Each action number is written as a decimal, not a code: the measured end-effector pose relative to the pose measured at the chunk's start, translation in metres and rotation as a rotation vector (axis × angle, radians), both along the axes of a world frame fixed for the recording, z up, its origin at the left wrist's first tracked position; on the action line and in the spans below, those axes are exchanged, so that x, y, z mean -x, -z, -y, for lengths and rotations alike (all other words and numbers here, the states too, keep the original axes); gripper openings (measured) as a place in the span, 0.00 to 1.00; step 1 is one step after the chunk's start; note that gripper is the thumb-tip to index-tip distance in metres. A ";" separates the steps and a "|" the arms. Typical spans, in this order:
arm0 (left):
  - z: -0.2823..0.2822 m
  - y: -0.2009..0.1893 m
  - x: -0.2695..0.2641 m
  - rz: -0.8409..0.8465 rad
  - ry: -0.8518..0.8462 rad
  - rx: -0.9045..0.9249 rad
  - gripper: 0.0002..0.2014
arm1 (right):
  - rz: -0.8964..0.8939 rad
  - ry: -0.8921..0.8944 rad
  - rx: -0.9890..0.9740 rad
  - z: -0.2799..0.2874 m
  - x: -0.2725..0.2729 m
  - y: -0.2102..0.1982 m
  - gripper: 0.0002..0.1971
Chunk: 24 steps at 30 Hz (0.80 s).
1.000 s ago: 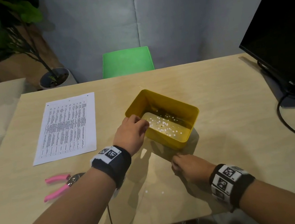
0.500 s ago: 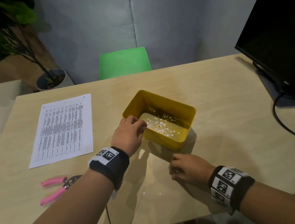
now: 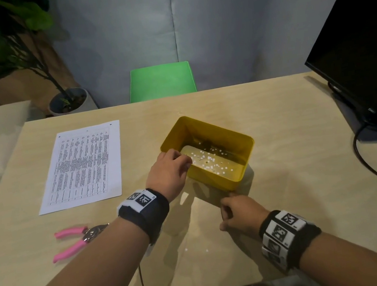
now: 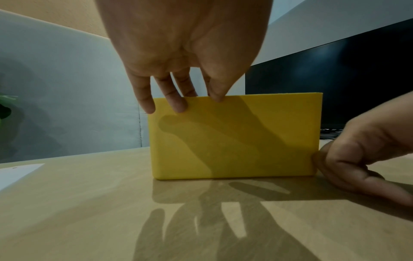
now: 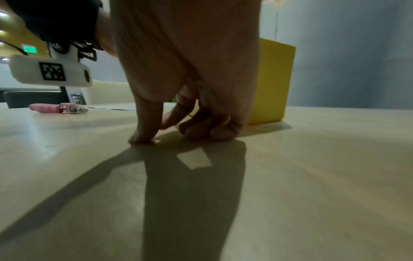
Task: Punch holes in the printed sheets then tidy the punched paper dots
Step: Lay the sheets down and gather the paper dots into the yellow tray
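Note:
A yellow box (image 3: 213, 181) stands mid-table with several white paper dots (image 3: 210, 161) on its floor. My left hand (image 3: 180, 162) holds the box's near-left rim; in the left wrist view its fingers (image 4: 176, 106) lie down the outer wall of the box (image 4: 234, 137). My right hand (image 3: 234, 212) rests on the table just before the box's near corner. Its fingers are curled and its thumb tip (image 5: 143, 139) presses the tabletop; no dot shows in it. Two loose dots (image 3: 186, 250) lie on the table nearer me. The printed sheet (image 3: 84, 167) lies flat at the left.
A pink-handled hole punch (image 3: 74, 241) lies near my left forearm. A black monitor (image 3: 366, 50) stands at the right edge, and its cable (image 3: 370, 162) loops over the table. A green chair (image 3: 162, 81) and a potted plant (image 3: 68, 100) stand beyond the far edge.
My right hand has drawn back a little from the box's near corner toward me. My left hand stays on the box's rim and the box has not moved.

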<state>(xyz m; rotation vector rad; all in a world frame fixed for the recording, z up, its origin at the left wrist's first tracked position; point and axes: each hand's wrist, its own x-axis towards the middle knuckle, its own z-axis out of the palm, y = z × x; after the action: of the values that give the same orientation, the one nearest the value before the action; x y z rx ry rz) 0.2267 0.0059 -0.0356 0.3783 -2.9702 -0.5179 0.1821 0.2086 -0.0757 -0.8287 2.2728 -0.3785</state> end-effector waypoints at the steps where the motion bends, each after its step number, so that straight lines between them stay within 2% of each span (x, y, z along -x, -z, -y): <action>1: 0.000 0.000 0.001 0.001 -0.002 0.001 0.13 | 0.022 0.018 -0.013 0.003 0.000 0.000 0.14; 7: -0.001 -0.001 0.002 0.009 -0.009 0.000 0.13 | 0.153 0.077 0.024 0.009 0.010 0.000 0.13; 12: -0.001 -0.001 0.004 0.005 -0.014 -0.003 0.13 | 0.237 0.185 0.210 -0.001 0.012 0.000 0.07; 15: -0.002 -0.001 0.005 0.001 -0.012 -0.007 0.13 | 0.223 0.165 0.258 -0.005 0.013 -0.008 0.07; 20: 0.000 -0.002 0.005 0.002 -0.009 0.003 0.12 | 0.147 0.058 0.343 -0.002 0.012 -0.043 0.06; 24: 0.000 -0.003 0.006 0.012 -0.002 0.014 0.12 | 0.079 0.141 0.534 0.000 0.028 -0.085 0.03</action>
<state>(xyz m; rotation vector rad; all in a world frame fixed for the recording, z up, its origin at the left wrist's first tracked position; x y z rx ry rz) 0.2207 0.0054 -0.0326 0.3837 -2.9832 -0.4959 0.1541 0.2081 0.0097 -0.8879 2.1864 -1.0962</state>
